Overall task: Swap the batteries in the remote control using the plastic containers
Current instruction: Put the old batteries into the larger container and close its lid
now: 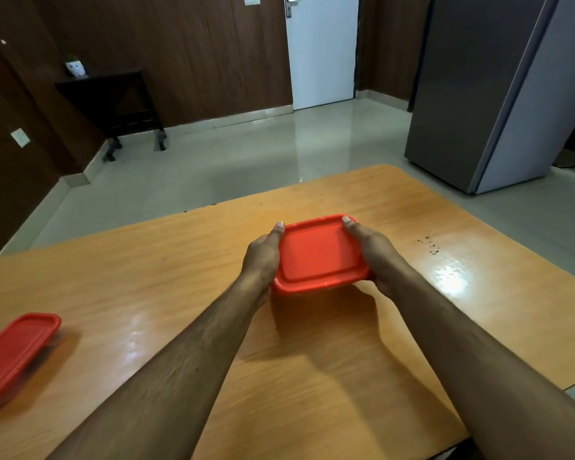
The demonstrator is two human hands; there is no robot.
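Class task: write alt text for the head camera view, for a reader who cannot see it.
Two bare hands, left hand and right hand, grip the sides of a red-lidded container over a wooden table. A second red-lidded container lies at the table's left edge.

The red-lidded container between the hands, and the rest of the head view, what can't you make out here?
- Contents of the container: hidden by its opaque lid in the head view.
- Its body: covered by the lid, the left hand and the right hand.
- Second container: cut off by the left edge.
- Remote and batteries: nowhere in view.
- Dark specks on the table: too small to identify.
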